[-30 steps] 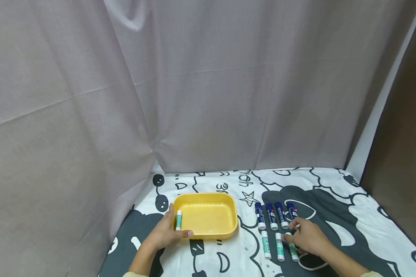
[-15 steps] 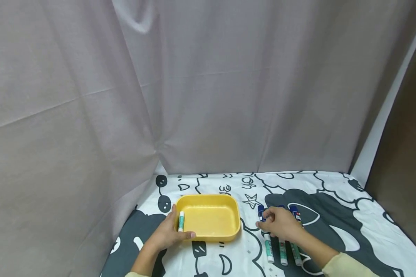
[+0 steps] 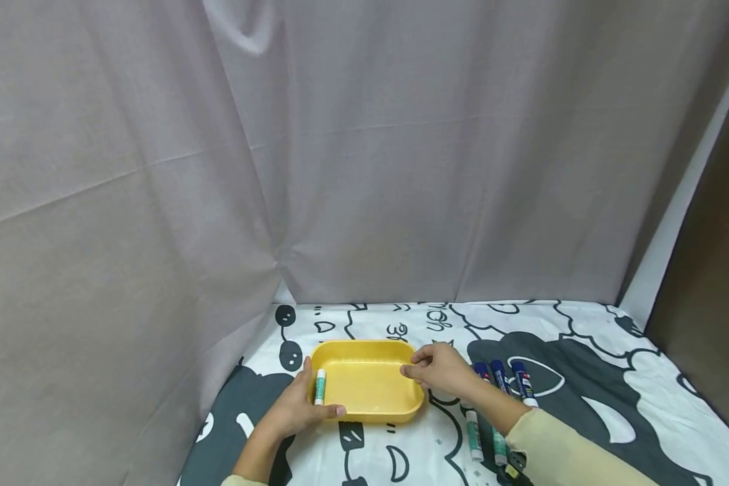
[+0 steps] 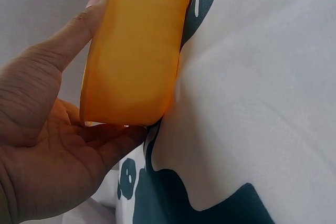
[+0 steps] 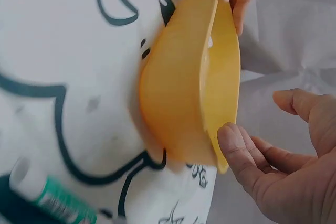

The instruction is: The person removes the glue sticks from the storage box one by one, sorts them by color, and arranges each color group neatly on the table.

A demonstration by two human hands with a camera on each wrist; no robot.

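A shallow yellow tray [image 3: 370,413] stands on the printed cloth. At its front left corner my left hand [image 3: 298,403] grips it, thumb along the front and fingers at the left side; the left wrist view shows the same hold. Inside the tray by the left wall lies a small white tube with a green label [image 3: 320,388]. My right hand [image 3: 442,368] is at the tray's right rim. In the right wrist view its fingertips [image 5: 231,137] are at the rim, whether touching I cannot tell, with the thumb held apart and nothing between them.
Right of the tray, several blue markers [image 3: 520,381] lie in a row, with green-labelled tubes [image 3: 474,435] nearer me. My right forearm and sleeve [image 3: 559,449] hide part of both rows. A grey curtain [image 3: 364,202] hangs behind, and a brown panel [image 3: 711,283] stands at the right.
My right hand has moved left, from the green tubes across the blue markers to the tray's right rim. The left hand stays on the tray. The head view has shifted slightly.
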